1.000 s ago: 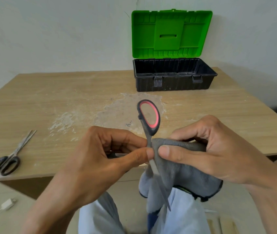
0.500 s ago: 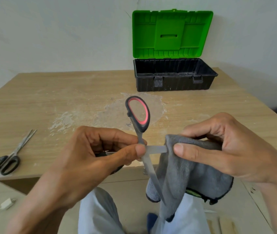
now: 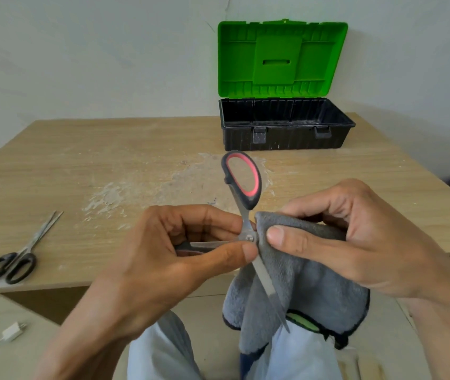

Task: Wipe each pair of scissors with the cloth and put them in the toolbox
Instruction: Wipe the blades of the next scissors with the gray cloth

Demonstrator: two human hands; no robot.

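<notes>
Red-and-black scissors (image 3: 244, 218), spread wide open, are held just off the bench's near edge at six o'clock. One handle loop points to twelve, one bare blade to five, and the other blade is hidden in the grey cloth (image 3: 300, 275) bunched against the pivot. Black-handled scissors (image 3: 18, 259) lie nearly closed at eight o'clock. The black toolbox (image 3: 284, 138) stands open at one o'clock, its green lid upright.

Left hand (image 3: 169, 259) low centre, thumb and fingers (image 3: 204, 215) curled, pinching scissors (image 3: 243, 185) at the pivot. Right hand (image 3: 355, 242) just beside it, thumb and forefinger pinching cloth (image 3: 300, 281). Forearms angle inward.
</notes>
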